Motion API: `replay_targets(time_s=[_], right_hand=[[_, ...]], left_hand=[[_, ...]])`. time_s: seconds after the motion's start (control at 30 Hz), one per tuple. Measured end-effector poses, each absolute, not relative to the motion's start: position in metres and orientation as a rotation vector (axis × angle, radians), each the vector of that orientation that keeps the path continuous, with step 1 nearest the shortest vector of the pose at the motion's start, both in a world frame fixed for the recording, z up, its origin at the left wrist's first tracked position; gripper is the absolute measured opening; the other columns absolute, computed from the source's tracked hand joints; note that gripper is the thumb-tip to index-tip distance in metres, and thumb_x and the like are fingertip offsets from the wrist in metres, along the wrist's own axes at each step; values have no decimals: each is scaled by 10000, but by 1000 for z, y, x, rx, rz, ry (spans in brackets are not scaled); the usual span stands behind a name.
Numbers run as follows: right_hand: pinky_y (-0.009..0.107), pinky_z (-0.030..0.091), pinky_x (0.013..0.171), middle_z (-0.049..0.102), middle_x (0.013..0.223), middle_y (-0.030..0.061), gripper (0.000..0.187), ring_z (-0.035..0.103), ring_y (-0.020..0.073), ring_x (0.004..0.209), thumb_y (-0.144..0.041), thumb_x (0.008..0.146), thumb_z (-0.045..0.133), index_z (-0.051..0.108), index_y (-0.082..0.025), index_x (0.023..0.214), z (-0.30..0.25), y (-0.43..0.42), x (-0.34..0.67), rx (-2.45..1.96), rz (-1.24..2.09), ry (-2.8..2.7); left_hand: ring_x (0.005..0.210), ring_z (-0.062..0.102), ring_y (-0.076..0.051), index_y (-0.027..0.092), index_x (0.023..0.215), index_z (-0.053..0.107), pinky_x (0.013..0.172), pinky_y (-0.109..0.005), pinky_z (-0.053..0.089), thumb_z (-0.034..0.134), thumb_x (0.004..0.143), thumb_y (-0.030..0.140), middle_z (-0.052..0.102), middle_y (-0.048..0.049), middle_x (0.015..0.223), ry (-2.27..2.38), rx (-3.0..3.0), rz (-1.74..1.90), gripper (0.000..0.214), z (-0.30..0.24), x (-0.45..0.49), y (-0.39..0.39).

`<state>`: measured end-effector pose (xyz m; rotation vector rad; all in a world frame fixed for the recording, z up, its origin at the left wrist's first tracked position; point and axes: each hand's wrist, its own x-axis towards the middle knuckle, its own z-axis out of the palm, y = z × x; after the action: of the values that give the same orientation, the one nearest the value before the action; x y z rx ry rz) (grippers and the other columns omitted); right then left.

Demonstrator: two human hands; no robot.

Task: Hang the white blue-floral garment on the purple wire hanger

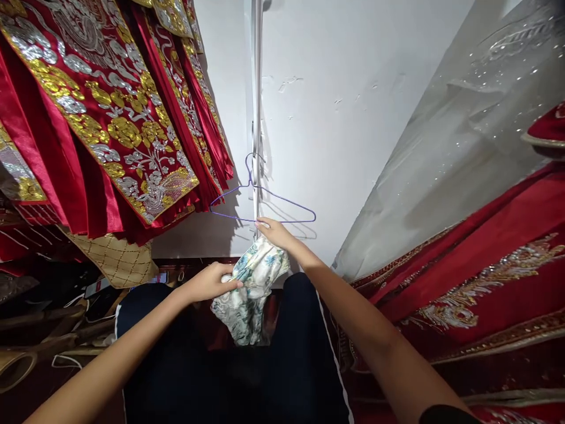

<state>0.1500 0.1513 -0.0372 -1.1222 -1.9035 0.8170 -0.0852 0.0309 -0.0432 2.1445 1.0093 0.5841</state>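
Pinching floral cloth (pixel 261 272) in nearly closed left fingers (pixel 230 286), spilling right and below them. Got right fingers (pixel 266 222) curled, way nearer the purple hanger (pixel 250 183), crosswise at their tips; can't tell if gripping anything tbh.

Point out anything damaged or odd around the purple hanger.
The white wall above the purple hanger has scattered small marks; they look like chips or scuffs, odd against the otherwise fairly smooth surface.

"By what is the purple hanger (pixel 282 197) carried?"

"It is hung at a slim white upright (pixel 257 88)."

"And below?"

"A dark red floor (pixel 220 334) is glimpsed, mostly hidden and in shadow."
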Motion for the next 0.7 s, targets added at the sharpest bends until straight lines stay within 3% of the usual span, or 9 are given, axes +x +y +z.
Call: replay_targets(time_s=[0.1, 0.17, 0.23, 0.3, 0.37, 0.43, 0.53, 0.63, 0.7], right_hand=[[272, 387, 640, 543, 591, -37, 401, 488, 153, 548, -517, 866, 576, 662, -178, 1063, -39, 147, 176, -1155, 696, -2037], [246, 299, 567, 397, 498, -82, 345, 376, 128, 475, -507, 888, 544, 659, -187, 938, -34, 139, 195, -1182, 565, -2082], [241, 263, 559, 378, 512, -79, 318, 365, 124, 495, -490, 901, 527, 633, -195, 848, -27, 131, 210, -1180, 486, -2105], [239, 258, 563, 389, 539, -72, 320, 367, 121, 522, -489, 897, 532, 590, -199, 774, -20, 126, 217, -1173, 475, -2128], [239, 252, 562, 383, 556, -65, 364, 353, 117, 535, -507, 893, 534, 528, -200, 696, -14, 122, 218, -1174, 478, -2144], [241, 240, 558, 369, 567, -60, 409, 334, 114, 540, -531, 888, 534, 476, -202, 651, -11, 118, 215, -1175, 477, -2152], [238, 230, 556, 360, 587, -58, 409, 326, 111, 544, -533, 902, 514, 459, -204, 665, -12, 108, 206, -1140, 542, -2166], [238, 223, 557, 337, 598, -61, 393, 313, 106, 544, -515, 924, 488, 434, -208, 685, -14, 98, 202, -1091, 613, -2155], [243, 216, 557, 312, 601, -58, 417, 297, 106, 546, -517, 935, 470, 393, -210, 665, -13, 95, 206, -1093, 610, -2122]], left_hand=[[668, 612, -224, 233, 815, 738, 634, -263, 403, 658, 808, 485, 702, -40, 747, 1149, 2149, 508, 265, -59, -110, 35], [619, 597, -236, 245, 706, 728, 644, -286, 412, 701, 755, 492, 663, -50, 633, 1305, 2172, 498, 253, -68, -130, 43], [733, 630, -278, 256, 689, 727, 746, -331, 442, 689, 755, 496, 690, -81, 682, 1457, 2259, 515, 252, -69, -148, 55], [995, 622, -332, 269, 819, 750, 902, -412, 428, 631, 804, 492, 742, -115, 941, 1586, 2395, 548, 254, -59, -160, 66], [1232, 518, -351, 286, 974, 741, 1027, -486, 364, 552, 864, 477, 677, -102, 1251, 1657, 2496, 618, 291, -40, -165, 76], [1345, 431, -340, 281, 1009, 730, 1097, -498, 314, 478, 908, 460, 572, -72, 1416, 1650, 2532, 752, 325, -19, -163, 83], [1324, 485, -313, 269, 1048, 725, 1103, -440, 346, 404, 943, 450, 551, -63, 1441, 1589, 2451, 921, 384, 5, -148, 93], [1206, 590, -315, 255, 1139, 709, 1032, -405, 417, 413, 939, 454, 652, -86, 1312, 1635, 2320, 992, 409, 13, -131, 102], [1128, 625, -314, 234, 1078, 726, 999, -393, 433, 451, 920, 442, 697, -105, 1210, 1607, 2335, 996, 379, 12, -126, 107]])
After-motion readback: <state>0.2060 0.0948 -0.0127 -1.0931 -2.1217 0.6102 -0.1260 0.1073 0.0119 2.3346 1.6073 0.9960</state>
